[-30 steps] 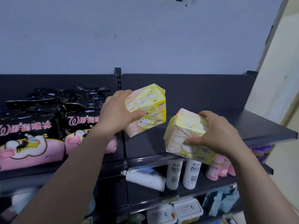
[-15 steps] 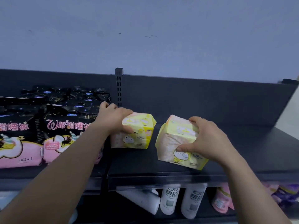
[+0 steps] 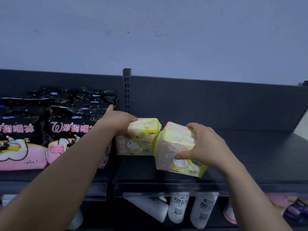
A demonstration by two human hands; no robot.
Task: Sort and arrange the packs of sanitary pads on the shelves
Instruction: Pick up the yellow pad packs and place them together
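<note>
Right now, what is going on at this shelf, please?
A person is arranging packs on the dark top shelf. The left hand grips the first yellow pack, which stands upright on the shelf beside the black-and-pink packs. The right hand holds the second yellow pack, tilted, close against the first one; it does not stand flat yet. White bottles are on the shelf below.

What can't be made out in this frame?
Head view only.
Left yellow pack: its left end, covered by the left hand.
Right yellow pack: its right face, covered by the right hand.
White bottles: tops hidden behind the shelf edge.
Leftmost black-and-pink pack: cut off by the frame's left edge.
</note>
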